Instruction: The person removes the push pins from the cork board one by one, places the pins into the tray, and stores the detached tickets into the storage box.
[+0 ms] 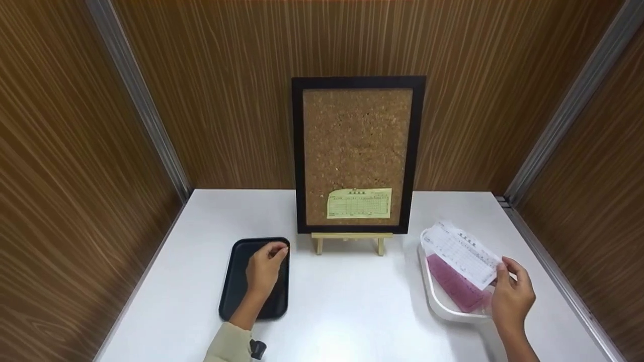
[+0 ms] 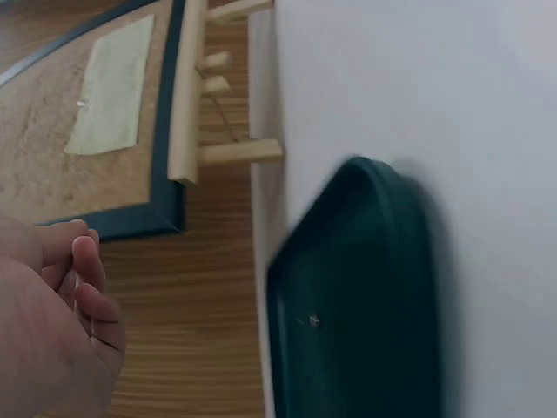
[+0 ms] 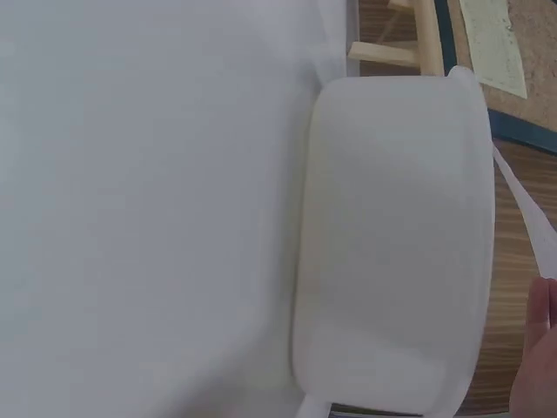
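My right hand pinches a white printed slip by its near right corner, above a white plastic tray. In that tray lie pink slips, partly covered by the white one. My left hand is over a black tray, thumb and fingertips drawn together. In the left wrist view a thin pale sliver shows between those fingers, apparently a small pin, mostly hidden. Another small pin lies in the tray. A yellow-green slip is pinned low on the framed cork board.
The cork board leans on a small wooden easel at the back of the white table. Wood-grain panels enclose the back and both sides. A dark wristband piece sits at my left sleeve.
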`<state>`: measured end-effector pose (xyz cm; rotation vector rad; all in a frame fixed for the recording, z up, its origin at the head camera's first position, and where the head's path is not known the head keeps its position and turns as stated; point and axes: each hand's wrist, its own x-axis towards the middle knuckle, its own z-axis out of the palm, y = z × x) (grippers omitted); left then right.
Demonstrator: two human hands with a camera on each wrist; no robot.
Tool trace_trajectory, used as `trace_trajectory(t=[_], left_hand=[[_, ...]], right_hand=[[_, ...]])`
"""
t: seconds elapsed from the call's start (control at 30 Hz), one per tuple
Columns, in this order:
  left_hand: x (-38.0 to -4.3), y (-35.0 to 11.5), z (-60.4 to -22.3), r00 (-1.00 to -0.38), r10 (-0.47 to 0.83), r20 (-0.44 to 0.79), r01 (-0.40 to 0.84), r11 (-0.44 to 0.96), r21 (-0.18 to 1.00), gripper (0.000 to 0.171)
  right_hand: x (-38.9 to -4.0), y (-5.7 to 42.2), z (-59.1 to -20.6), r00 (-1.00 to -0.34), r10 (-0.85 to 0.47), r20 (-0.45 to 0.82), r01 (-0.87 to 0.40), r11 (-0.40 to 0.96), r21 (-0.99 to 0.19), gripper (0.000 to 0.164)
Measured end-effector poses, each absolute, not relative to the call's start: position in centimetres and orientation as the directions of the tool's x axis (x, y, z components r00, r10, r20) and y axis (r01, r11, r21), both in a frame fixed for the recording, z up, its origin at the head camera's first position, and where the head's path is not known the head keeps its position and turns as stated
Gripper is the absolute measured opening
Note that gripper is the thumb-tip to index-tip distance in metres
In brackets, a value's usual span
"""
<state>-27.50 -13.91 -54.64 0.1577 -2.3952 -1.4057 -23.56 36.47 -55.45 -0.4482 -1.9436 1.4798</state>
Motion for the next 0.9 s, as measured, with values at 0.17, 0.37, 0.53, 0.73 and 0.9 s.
trace_trajectory(t=[0.17, 0.37, 0.53, 0.73, 0.9], left_hand=[[-27.3, -15.6, -56.5, -0.935, -0.289, 0.203, 0.025, 0.519, 0.854, 0.014], [-26.9, -16.9, -58.0, -0.955, -0.252, 0.159, -0.009, 0.557, 0.83, 0.017], [-26.5, -17.8, -58.6, -0.961, -0.235, 0.148, -0.026, 0.608, 0.794, 0.014], [-26.0, -18.6, -59.2, -0.981, -0.172, 0.091, -0.043, 0.648, 0.76, 0.009], [-25.6, -18.8, -59.5, -0.99, -0.14, 0.024, -0.077, 0.673, 0.735, 0.007]], right_hand=[[-23.3, 36.9, -56.3, -0.734, 0.622, 0.274, -0.069, 0.333, -0.94, 0.037], [-23.2, 37.0, -56.8, -0.719, 0.638, 0.278, -0.033, 0.367, -0.93, 0.035], [-23.2, 37.2, -57.1, -0.727, 0.625, 0.286, -0.021, 0.396, -0.918, 0.036], [-23.2, 37.4, -57.4, -0.748, 0.597, 0.29, 0.001, 0.438, -0.899, 0.037], [-23.3, 37.2, -57.4, -0.783, 0.565, 0.262, 0.022, 0.445, -0.895, 0.038]])
